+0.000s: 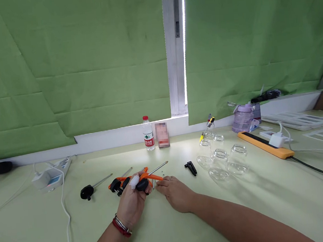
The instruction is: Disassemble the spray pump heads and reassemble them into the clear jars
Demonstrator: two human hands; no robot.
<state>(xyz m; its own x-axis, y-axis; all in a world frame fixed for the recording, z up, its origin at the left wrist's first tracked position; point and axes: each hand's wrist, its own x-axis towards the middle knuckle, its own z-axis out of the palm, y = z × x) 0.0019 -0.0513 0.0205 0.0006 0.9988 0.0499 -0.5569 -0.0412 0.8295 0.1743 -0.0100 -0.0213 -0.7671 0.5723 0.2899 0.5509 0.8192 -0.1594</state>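
Observation:
My left hand (133,203) is closed round an orange piece with a black knob (142,184) and a metal rod pointing up to the right. Something white covers one of its fingertips. My right hand (176,192) rests low over the table, beside the tip of the orange piece; whether its fingers hold anything is hidden. Behind my left hand lie more orange and black parts with rods (116,186). Farther left is a black knob with a metal rod (87,192). Several short black pieces (191,168) lie right of centre.
Clear glass jars (220,163) and round lids stand at the right, near an orange power strip (262,144) and a purple jug (243,119). A red-capped bottle (148,134) and a small box (162,135) stand by the wall. A white power strip (54,176) lies left, its cable running forward.

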